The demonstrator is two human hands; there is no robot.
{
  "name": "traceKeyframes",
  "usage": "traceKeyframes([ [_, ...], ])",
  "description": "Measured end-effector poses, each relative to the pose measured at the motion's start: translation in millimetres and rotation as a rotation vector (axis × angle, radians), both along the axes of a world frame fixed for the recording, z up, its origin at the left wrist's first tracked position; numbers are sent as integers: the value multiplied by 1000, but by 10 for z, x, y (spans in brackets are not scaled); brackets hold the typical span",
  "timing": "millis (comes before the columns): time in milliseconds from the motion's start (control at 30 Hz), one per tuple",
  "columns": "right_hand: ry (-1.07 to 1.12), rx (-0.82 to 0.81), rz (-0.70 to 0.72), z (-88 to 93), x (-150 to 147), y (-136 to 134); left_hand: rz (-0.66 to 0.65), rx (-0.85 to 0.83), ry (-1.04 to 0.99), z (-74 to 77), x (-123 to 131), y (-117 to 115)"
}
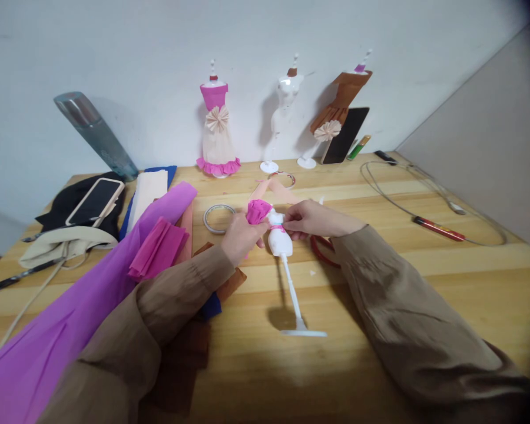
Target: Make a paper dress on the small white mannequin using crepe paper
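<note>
A small white mannequin (280, 241) on a stand leans over the table, its round base pointing towards me. Around its waist runs a thin pink paper band (277, 227). My left hand (242, 235) is closed at the mannequin's left side, on a bunch of gathered pink crepe paper (258, 211). On the other side, my right hand (307, 219) pinches at the mannequin beside the band; its fingertips partly hide what they grip. A grey tape roll (218, 218) lies behind my left hand. Red scissor handles (323, 252) show partly beneath my right wrist.
Along the wall stand a pink-and-cream dressed mannequin (214, 126), a bare one (287, 97) and a brown-dressed one (342, 97). Purple paper (79, 294), folded pink paper (159, 247), a phone (95, 201) and a bottle (97, 135) are left. A red-handled tool (439, 228) lies right.
</note>
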State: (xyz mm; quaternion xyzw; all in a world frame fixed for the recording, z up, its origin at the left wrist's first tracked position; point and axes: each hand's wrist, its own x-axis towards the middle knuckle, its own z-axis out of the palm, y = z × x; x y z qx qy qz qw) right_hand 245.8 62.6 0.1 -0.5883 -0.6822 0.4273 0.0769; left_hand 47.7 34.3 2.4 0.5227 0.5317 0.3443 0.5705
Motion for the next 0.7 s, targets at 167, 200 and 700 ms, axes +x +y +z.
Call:
traceKeyframes([
  [167, -10, 3, 5, -10, 0, 0, 15, 89, 119, -77, -29, 74],
  [200, -12, 7, 9, -11, 0, 1, 16, 96, 141, -94, -34, 98],
  [700, -16, 4, 17, -25, 1, 7, -164, -8, 125, -4, 66, 190],
])
